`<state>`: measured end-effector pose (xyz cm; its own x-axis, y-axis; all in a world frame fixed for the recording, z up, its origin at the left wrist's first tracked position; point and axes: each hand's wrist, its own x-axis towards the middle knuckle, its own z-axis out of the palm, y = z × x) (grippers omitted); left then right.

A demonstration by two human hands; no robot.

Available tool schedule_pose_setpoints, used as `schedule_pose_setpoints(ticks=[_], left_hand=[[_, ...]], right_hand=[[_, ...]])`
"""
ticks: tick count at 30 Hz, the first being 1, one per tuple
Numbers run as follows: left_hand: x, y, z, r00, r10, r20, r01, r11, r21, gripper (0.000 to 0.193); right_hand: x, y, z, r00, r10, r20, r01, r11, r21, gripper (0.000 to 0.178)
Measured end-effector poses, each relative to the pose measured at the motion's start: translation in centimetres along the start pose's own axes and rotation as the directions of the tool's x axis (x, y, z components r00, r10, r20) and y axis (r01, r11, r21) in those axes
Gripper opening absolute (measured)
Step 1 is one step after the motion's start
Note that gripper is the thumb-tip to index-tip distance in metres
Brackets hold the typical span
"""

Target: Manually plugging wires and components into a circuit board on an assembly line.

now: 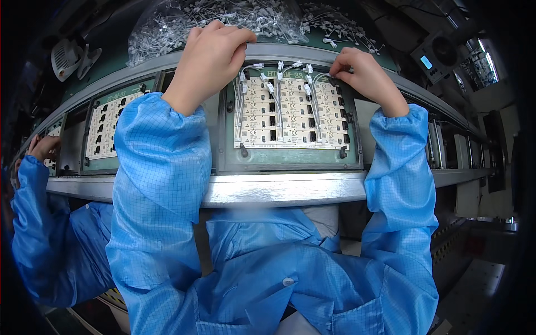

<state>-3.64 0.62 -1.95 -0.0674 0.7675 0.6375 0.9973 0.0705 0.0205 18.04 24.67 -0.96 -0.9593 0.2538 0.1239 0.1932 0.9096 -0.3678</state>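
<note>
White cables [270, 87] laid over a board [259, 120]
Behind the rail [285, 190], the board is set in a tray [290, 158]. Near its far right corner, a cable is met by the right hand [363, 72], fingertips together; whether pinched cannot be told. Farther off, the left hand [215, 56] is curled, its grip hidden, by a bag [159, 36].
</note>
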Motion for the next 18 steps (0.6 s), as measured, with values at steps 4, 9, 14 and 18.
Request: schedule_pose_setpoints(ticks=[4,9,14,18], left_hand=[[-0.1,0.1,0.1,1.0,-0.01,0.029,0.01,1.0,-0.003,0.02],[-0.1,0.0,0.5,1.0,0.0,0.017,0.0,1.0,-0.017,0.019],[-0.1,0.0,0.2,1.0,-0.007,0.026,0.008,1.0,-0.031,0.02],[0.1,0.1,0.0,0.999,-0.025,0.028,0.026,0.999,-0.033,0.02]], right_hand=[[-0.1,0.1,-0.6,0.995,0.088,0.036,-0.091,0.992,0.086,0.01],[0.1,1.0,-0.5,0.99,0.136,0.024,-0.137,0.986,0.092,0.013],[0.2,1.4,-0.2,0.995,0.103,0.007,-0.103,0.99,0.094,0.014],[0.1,0.8,-0.5,0.986,0.163,-0.022,-0.159,0.98,0.12,0.015]])
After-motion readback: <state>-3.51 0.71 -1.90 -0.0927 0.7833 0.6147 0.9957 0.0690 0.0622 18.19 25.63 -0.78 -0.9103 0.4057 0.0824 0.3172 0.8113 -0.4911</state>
